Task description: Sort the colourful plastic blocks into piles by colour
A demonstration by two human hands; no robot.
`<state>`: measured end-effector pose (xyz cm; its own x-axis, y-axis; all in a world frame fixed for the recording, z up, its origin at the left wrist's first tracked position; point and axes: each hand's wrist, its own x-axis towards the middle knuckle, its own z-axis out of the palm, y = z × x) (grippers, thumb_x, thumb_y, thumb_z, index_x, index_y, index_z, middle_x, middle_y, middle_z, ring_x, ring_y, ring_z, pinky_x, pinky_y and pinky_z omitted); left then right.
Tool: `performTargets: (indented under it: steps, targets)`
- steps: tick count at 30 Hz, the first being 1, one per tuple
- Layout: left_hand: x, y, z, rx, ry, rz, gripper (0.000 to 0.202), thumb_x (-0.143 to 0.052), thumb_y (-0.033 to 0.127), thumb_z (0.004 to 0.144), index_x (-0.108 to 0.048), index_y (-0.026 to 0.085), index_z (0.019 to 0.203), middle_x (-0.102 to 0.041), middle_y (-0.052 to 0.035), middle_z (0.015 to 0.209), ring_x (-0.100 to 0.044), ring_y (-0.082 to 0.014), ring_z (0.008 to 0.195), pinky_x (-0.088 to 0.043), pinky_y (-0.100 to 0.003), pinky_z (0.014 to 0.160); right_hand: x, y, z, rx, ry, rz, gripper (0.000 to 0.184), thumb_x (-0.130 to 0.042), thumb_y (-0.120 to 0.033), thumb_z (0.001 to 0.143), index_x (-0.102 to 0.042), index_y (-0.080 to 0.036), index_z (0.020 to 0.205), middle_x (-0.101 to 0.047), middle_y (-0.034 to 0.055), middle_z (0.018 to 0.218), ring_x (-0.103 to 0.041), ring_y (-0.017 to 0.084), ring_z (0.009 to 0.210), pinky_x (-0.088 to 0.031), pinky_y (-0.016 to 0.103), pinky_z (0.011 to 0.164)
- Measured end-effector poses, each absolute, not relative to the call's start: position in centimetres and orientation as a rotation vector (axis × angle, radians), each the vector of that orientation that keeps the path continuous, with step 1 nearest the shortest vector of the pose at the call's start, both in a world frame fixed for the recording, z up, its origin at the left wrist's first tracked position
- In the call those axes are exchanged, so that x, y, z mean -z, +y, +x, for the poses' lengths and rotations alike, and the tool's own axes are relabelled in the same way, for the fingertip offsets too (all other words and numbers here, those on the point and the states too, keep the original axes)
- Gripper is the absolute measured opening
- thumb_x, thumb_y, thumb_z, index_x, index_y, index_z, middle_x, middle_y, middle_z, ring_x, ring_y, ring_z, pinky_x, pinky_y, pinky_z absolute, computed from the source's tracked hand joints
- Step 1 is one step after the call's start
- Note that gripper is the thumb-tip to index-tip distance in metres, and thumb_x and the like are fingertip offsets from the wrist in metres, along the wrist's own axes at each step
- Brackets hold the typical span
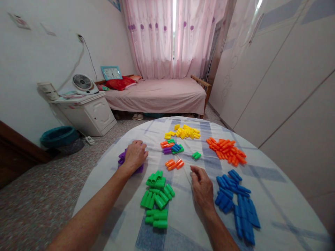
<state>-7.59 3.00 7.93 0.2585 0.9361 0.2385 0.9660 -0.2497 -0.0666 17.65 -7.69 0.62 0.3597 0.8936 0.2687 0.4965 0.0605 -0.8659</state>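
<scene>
My left hand (135,154) lies on top of a pile of purple plastic tubes (121,157) at the table's left side, fingers curled down over them. My right hand (201,186) rests on the cloth between the green tube pile (156,198) and the blue tube pile (237,202), fingers loosely curled, nothing visible in it. A few loose orange tubes (174,164) lie just ahead of it. Farther back sit a small mixed cluster (172,147), a green pair (196,155), a yellow pile (186,132) and an orange pile (227,150).
The round table (274,209) carries a white and blue checked cloth. Behind it stand a pink bed (157,94), a white cabinet (89,113) with a fan, a teal basin (59,136) on the floor, and white wardrobe doors (274,76) along the right.
</scene>
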Motion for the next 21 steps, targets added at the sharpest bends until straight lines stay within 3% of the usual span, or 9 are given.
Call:
performTargets:
  steps: [5, 14, 21]
  targets:
    - [-7.3, 3.8, -2.5, 0.3, -1.623, -2.513, 0.026, -0.052, 0.024, 0.084, -0.064, 0.019, 0.106, -0.062, -0.007, 0.112, -0.05, -0.0195, 0.11, -0.041, -0.03, 0.095, -0.7, -7.8, 17.8, -0.482, -1.288, -1.585, 0.031, -0.043, -0.031, 0.082, -0.064, -0.018, 0.101, -0.067, 0.0076, 0.105, -0.06, 0.022, 0.097, -0.043, 0.034, 0.087]
    - [-5.2, 4.8, 1.5, 0.248, -1.655, -2.526, 0.023, -0.054, 0.019, 0.079, -0.065, 0.017, 0.099, -0.065, -0.0101, 0.101, -0.058, -0.0228, 0.094, -0.046, -0.032, 0.079, -0.4, -7.8, 18.0, -0.495, -1.293, -1.583, 0.03, -0.043, -0.031, 0.082, -0.064, -0.019, 0.101, -0.067, 0.0064, 0.103, -0.06, 0.021, 0.096, -0.043, 0.033, 0.087]
    - [-7.7, 3.6, -2.6, 0.26, -1.656, -2.443, 0.022, -0.049, 0.025, 0.084, -0.062, 0.018, 0.1, -0.062, -0.009, 0.1, -0.054, -0.0252, 0.099, -0.042, -0.035, 0.082, -0.6, -7.7, 17.8, -0.483, -1.291, -1.596, 0.031, -0.043, -0.032, 0.081, -0.065, -0.019, 0.1, -0.068, 0.0065, 0.103, -0.061, 0.021, 0.096, -0.043, 0.033, 0.086]
